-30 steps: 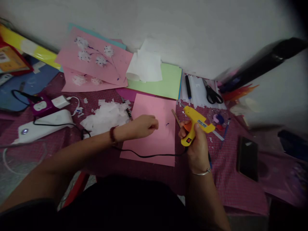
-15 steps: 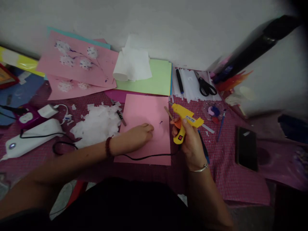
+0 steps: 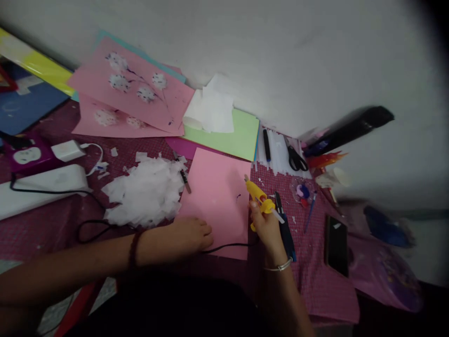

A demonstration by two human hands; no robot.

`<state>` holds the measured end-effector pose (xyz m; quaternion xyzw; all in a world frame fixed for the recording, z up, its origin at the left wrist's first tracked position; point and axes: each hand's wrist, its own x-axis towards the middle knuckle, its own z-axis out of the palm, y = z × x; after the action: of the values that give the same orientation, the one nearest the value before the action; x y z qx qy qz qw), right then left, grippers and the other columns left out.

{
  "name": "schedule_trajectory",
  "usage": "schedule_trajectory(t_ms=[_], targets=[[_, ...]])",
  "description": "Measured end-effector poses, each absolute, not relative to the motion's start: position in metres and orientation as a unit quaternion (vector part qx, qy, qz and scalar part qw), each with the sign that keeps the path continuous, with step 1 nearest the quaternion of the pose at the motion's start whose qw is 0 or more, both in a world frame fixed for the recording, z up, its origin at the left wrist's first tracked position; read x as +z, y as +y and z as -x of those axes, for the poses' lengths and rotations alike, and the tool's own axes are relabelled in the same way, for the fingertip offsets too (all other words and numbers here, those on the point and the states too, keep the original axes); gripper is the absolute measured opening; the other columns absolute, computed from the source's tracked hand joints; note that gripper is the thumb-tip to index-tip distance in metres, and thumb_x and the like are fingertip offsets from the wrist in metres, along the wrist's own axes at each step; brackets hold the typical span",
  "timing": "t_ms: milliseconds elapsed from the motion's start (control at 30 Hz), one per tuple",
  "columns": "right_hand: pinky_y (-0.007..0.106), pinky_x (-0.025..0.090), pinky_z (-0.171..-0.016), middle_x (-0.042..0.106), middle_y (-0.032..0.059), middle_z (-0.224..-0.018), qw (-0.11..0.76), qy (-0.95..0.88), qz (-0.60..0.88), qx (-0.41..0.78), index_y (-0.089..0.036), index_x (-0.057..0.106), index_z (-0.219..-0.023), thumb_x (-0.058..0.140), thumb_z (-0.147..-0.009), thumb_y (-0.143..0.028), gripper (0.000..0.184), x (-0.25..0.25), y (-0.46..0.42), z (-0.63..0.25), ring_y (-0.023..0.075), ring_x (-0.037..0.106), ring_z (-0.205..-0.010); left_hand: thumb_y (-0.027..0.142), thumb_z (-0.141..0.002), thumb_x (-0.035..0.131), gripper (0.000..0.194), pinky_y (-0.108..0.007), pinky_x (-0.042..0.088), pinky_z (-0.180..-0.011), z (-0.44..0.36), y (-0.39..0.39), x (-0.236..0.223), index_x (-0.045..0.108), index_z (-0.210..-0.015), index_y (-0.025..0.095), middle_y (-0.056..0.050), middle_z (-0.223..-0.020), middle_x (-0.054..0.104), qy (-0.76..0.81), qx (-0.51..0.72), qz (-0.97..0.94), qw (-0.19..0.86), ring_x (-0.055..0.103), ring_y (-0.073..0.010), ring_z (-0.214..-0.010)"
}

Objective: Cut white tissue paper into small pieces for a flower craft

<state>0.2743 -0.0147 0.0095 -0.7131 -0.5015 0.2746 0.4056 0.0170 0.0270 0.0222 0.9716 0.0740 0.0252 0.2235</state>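
My right hand is wrapped around the handle of a yellow hot glue gun, held over the right edge of a pink sheet of paper. A clear glue stick sticks out of the gun's back, and its nozzle points away from me. My left hand lies on the sheet's lower left part, fingers resting flat with nothing visible in them. A small dark mark shows on the sheet. The gun's black cord crosses its lower part. Left of the sheet is a pile of white paper scraps.
A dark pen lies between pile and sheet. Behind are pink sheets with white flowers, a white paper roll and green paper. Rightward lie scissors, a cutter, a brush and a phone.
The view has tilted and shifted. My left hand has slid toward the sheet's near left edge. The glue gun has turned so its nozzle points more away from me.
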Motion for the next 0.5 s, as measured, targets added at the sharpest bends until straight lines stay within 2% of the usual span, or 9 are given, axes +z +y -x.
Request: schedule_trajectory(t_ms=[100, 167, 300, 367, 433, 500], targets=[[0.039, 0.051, -0.073, 0.066, 0.0054, -0.084, 0.378, -0.523, 0.729, 0.230, -0.021, 0.065, -0.093, 0.064, -0.088, -0.045, 0.024, 0.026, -0.019, -0.271, 0.0242, 0.062, -0.078, 0.004, -0.091, 0.057, 0.014, -0.032, 0.042, -0.066, -0.015, 0.030, 0.013, 0.064, -0.090, 0.017, -0.005, -0.087, 0.070, 0.115, -0.004, -0.971, 0.212, 0.061, -0.0197, -0.074], [0.038, 0.050, -0.072, 0.065, 0.0041, -0.085, 0.347, -0.554, 0.723, 0.222, -0.023, 0.064, -0.092, 0.070, -0.084, -0.038, 0.019, 0.042, -0.028, -0.262, 0.0232, 0.062, -0.076, 0.007, -0.092, 0.057, 0.013, -0.032, 0.043, -0.068, -0.013, 0.029, 0.009, 0.063, -0.093, 0.018, -0.005, -0.091, 0.070, 0.131, -0.017, -0.960, 0.246, 0.062, -0.0201, -0.077], [0.032, 0.050, -0.066, 0.065, 0.0041, -0.089, 0.241, -0.681, 0.639, 0.264, -0.025, 0.061, -0.093, 0.061, -0.090, -0.023, 0.003, 0.061, -0.045, -0.232, 0.0208, 0.063, -0.076, 0.011, -0.094, 0.056, 0.020, -0.034, 0.047, -0.077, -0.009, 0.020, 0.001, 0.063, -0.111, 0.018, -0.006, -0.104, 0.070, 0.169, -0.007, -0.946, 0.275, 0.064, -0.0220, -0.087], [0.032, 0.051, -0.068, 0.065, 0.0051, -0.094, 0.213, -0.711, 0.603, 0.292, -0.025, 0.061, -0.092, 0.055, -0.091, -0.015, 0.012, 0.059, -0.048, -0.221, 0.0205, 0.065, -0.081, 0.013, -0.095, 0.054, 0.029, -0.036, 0.048, -0.081, -0.009, 0.016, -0.003, 0.060, -0.123, 0.019, -0.006, -0.109, 0.070, 0.179, -0.007, -0.944, 0.276, 0.065, -0.0237, -0.091], [0.032, 0.052, -0.070, 0.065, 0.0054, -0.096, 0.223, -0.696, 0.612, 0.301, -0.024, 0.061, -0.093, 0.054, -0.088, -0.011, 0.016, 0.052, -0.044, -0.218, 0.0202, 0.065, -0.083, 0.013, -0.096, 0.053, 0.036, -0.039, 0.049, -0.084, -0.010, 0.014, -0.004, 0.058, -0.131, 0.018, -0.008, -0.113, 0.070, 0.181, -0.014, -0.944, 0.275, 0.065, -0.0257, -0.095], [0.032, 0.051, -0.069, 0.065, 0.0039, -0.091, 0.273, -0.635, 0.662, 0.290, -0.023, 0.061, -0.092, 0.058, -0.086, -0.014, 0.011, 0.043, -0.036, -0.224, 0.0196, 0.064, -0.079, 0.011, -0.095, 0.052, 0.039, -0.039, 0.050, -0.085, -0.011, 0.014, -0.001, 0.057, -0.134, 0.016, -0.010, -0.116, 0.070, 0.183, -0.033, -0.943, 0.275, 0.066, -0.0265, -0.099]])
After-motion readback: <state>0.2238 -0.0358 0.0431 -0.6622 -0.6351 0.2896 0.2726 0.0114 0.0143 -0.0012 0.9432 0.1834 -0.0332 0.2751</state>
